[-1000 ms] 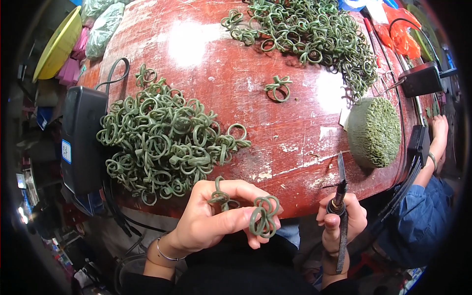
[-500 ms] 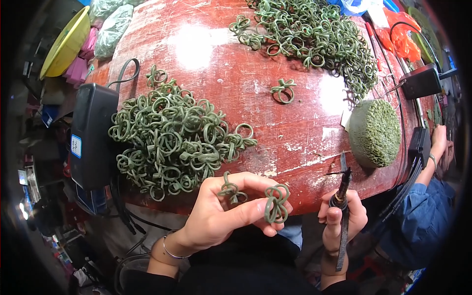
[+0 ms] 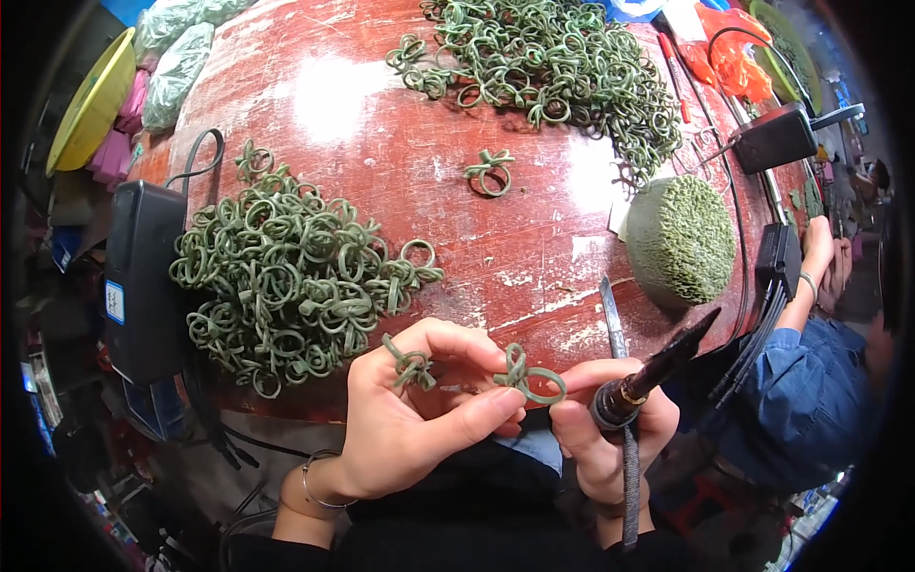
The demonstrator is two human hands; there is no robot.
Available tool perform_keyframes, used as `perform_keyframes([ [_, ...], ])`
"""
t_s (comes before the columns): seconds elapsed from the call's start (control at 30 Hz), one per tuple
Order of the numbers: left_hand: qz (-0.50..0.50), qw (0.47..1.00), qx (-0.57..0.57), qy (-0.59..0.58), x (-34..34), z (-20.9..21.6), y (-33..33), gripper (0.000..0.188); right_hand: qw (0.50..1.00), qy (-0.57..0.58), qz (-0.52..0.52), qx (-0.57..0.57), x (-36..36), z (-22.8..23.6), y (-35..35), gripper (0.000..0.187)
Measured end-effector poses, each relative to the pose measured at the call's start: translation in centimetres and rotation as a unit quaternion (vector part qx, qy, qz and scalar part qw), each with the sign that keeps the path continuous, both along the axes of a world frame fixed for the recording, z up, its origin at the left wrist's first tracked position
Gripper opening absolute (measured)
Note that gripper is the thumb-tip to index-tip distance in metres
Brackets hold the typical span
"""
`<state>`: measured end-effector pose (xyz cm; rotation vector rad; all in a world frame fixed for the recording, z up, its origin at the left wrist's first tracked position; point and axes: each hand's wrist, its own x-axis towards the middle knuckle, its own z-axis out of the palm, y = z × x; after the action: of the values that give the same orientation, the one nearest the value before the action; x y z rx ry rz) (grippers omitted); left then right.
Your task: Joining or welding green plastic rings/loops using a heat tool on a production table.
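Red-lacquered and worn, the round desk [image 3: 400,143] fills the view, carrying a heap of green knotted loops [image 3: 286,276] at nine o'clock and a larger tangle [image 3: 562,67] at twelve. A black box [image 3: 143,276] with a small pale blue label sits on the desk's nine o'clock edge; green plastic bags [image 3: 176,57] lie at eleven, an orange bag [image 3: 729,57] at one. A green domed pad [image 3: 681,238] rests at three o'clock. At six, the left hand [image 3: 410,419] pinches one green knotted loop [image 3: 527,377] between thumb and forefinger, another loop [image 3: 410,362] on a finger. The right hand [image 3: 610,429] is closed around a black pointed tool [image 3: 658,367].
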<state>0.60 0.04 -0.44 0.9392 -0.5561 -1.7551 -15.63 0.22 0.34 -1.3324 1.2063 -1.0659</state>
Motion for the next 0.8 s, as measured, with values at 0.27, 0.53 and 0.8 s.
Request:
perform_keyframes([
  [0.27,-0.014,1.000,-0.023,0.005,0.1,-0.1,-0.2,0.018,0.992,-0.030,-0.035,0.119,0.1,0.6,-0.2,0.011],
  [0.53,0.019,0.994,-0.099,0.046,0.3,-1.7,-0.7,0.014,0.997,0.054,0.040,0.042,0.5,1.6,-2.3,0.010],
  [0.8,0.005,0.977,0.001,0.212,1.0,-0.4,-0.6,0.027,0.950,0.290,0.042,-0.108,3.7,0.5,-10.6,0.023],
])
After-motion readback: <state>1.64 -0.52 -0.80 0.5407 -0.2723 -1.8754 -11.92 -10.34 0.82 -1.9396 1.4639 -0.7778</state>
